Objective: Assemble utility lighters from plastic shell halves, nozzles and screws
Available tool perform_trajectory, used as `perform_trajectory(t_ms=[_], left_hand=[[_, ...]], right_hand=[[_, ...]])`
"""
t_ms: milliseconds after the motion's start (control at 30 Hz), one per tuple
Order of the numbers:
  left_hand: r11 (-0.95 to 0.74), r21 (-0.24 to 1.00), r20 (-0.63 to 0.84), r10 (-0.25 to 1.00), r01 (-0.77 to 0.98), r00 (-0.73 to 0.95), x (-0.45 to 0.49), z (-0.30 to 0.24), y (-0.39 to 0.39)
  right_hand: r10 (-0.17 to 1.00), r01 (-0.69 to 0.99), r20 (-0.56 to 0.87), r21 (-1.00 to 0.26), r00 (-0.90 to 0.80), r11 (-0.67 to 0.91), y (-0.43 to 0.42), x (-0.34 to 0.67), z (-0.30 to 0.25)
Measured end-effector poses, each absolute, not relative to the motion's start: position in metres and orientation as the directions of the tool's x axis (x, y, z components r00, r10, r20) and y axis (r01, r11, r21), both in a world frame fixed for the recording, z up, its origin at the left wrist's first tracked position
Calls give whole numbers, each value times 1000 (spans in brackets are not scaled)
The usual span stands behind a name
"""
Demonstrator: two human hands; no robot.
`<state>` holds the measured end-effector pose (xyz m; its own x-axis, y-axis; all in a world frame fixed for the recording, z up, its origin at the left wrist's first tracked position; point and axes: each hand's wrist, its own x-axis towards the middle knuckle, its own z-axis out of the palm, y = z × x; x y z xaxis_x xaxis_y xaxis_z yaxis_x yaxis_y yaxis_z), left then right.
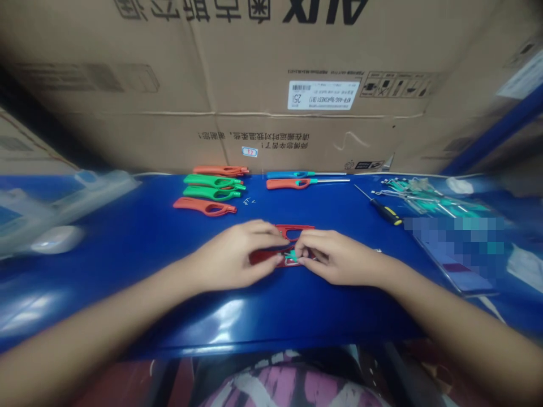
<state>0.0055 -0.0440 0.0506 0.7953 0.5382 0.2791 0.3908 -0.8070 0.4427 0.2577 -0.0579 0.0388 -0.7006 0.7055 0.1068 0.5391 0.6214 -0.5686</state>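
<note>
My left hand (235, 254) is closed around a red lighter casing half (265, 258) lying on the blue table, thumb along its near edge. My right hand (339, 257) pinches at a small green plastic part (291, 257) set within that half; its fingertips partly cover the part. Another red casing piece (294, 230) with a handle opening lies just beyond my fingers, partly hidden by them.
Orange casings (203, 206) and green casings (212, 192) lie at the back left, with two long-nosed lighters (297, 183) to their right. A screwdriver (386, 212), a pile of green wired parts (441, 200) and a phone (453, 263) lie rightward. A cardboard box (169, 133) stands behind.
</note>
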Motion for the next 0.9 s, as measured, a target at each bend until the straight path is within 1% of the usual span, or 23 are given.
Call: perform_trajectory(t_ms=[67, 167, 267, 333, 367, 400, 433, 467, 500, 533, 567, 600, 667, 733, 900], left_hand=[[-805, 440, 344, 560, 398, 753, 0, 59, -35], [-800, 378, 382, 593, 466, 709, -5, 64, -27], [-815, 322, 325, 573, 482, 752, -5, 60, -27], [-831, 277, 280, 550, 483, 787, -2, 57, -32], [-838, 256, 259, 540, 482, 801, -1, 55, -34], [-841, 241, 242, 535, 484, 810, 1, 55, -37], [-845, 230, 226, 530, 484, 817, 2, 54, -39], [-847, 222, 210, 526, 483, 824, 3, 54, -41], [-848, 217, 193, 522, 483, 830, 4, 53, -43], [-852, 210, 178, 516, 480, 838, 5, 53, -44], [-854, 201, 164, 512, 479, 843, 5, 52, -46], [-856, 193, 152, 509, 479, 848, 5, 52, -46], [-860, 181, 138, 503, 478, 853, 4, 50, -47], [-859, 181, 138, 504, 478, 853, 3, 47, -48], [-860, 202, 163, 501, 468, 850, 3, 43, -47]], right_hand=[[707, 541, 107, -567, -699, 621, -59, 258, 40], [698, 521, 112, -585, -708, 622, -60, 260, 42], [690, 495, 155, -588, -707, 640, -56, 264, 45], [715, 537, 220, -525, -664, 660, -48, 271, 49], [751, 603, 248, -468, -612, 646, -43, 277, 51], [805, 705, 263, -389, -532, 593, -36, 286, 54], [880, 835, 267, -298, -393, 463, -30, 296, 57], [945, 943, 257, -209, -204, 260, -23, 308, 61], [973, 991, 230, -128, 4, 26, -16, 321, 64], [964, 978, 170, -53, 206, -200, -11, 335, 67], [935, 945, 143, -20, 325, -325, -6, 349, 70], [906, 912, 116, 5, 407, -410, -2, 362, 72], [848, 847, 32, 48, 528, -529, 2, 385, 73], [802, 801, -21, 71, 597, -594, 4, 398, 72], [752, 756, -75, 86, 655, -649, 9, 405, 63]])
